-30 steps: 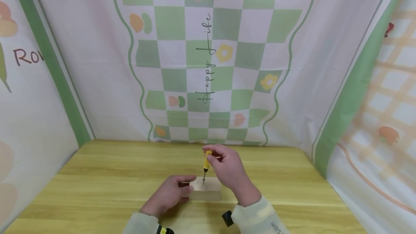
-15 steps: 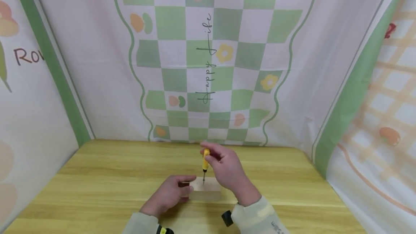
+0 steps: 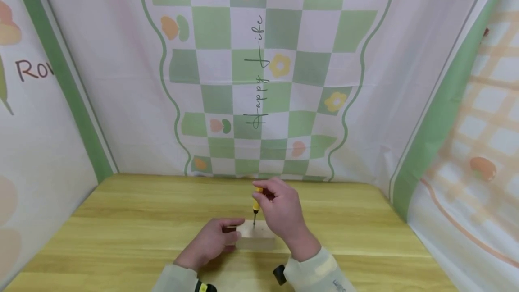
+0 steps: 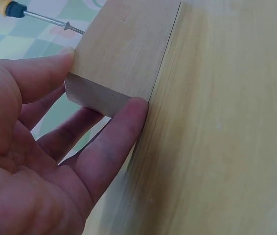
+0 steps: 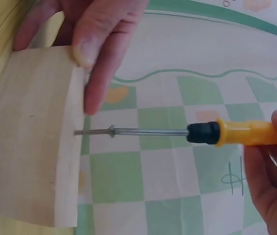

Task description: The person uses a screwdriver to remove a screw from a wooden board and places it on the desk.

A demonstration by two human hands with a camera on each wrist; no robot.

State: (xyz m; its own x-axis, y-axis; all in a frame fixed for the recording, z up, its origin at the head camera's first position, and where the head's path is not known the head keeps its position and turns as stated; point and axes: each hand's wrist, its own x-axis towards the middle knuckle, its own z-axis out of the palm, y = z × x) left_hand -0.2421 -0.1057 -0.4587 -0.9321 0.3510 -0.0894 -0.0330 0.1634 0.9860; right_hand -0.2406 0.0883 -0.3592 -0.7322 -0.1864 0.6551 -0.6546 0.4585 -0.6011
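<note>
Wooden block [image 3: 256,234] pinched between left fingers [image 4: 110,142]; right fingers [image 5: 270,166] hold screwdriver [image 5: 226,133]

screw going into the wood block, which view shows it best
The right wrist view: the screw shows side-on, its tip in the wood block, on the screwdriver. The left wrist view catches it small at the top edge; the head view barely resolves it.
</note>
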